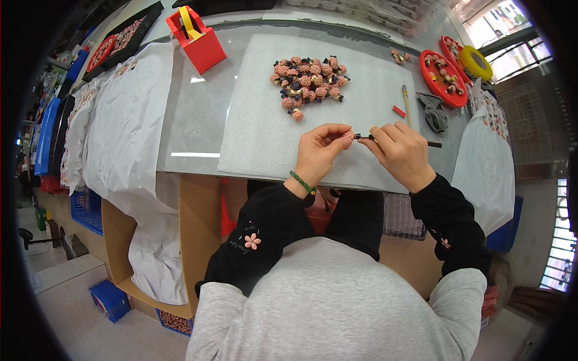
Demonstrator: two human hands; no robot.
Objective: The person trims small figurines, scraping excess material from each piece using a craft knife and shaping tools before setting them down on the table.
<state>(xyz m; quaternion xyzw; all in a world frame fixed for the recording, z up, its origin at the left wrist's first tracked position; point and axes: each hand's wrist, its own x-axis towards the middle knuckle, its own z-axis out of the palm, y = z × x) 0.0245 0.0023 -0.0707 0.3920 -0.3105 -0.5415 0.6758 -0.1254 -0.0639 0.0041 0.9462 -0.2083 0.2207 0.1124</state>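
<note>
Left lane: you have bare white mat (pixel 250 120) and grey tabletop (pixel 192 120) beside your left hand (pixel 319 153), up to the red tape dispenser (pixel 206 54).
Straight ahead: the pile of pink pieces (pixel 310 79) blocks you.
Middle lane: bare mat runs away from you between pile and pencil (pixel 407 103).
Right side: pencil and red scrap (pixel 398 111) lie just beyond your right hand (pixel 402 150); grey cloth (pixel 435 114) and red tray (pixel 435 84) crowd the table farther out.
Between hands: dark tool (pixel 434 144) and pink piece (pixel 348 135) bridge your gap.

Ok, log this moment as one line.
left hand: pinching pink piece | right hand: holding black tool toward it | pile: on white mat
</note>
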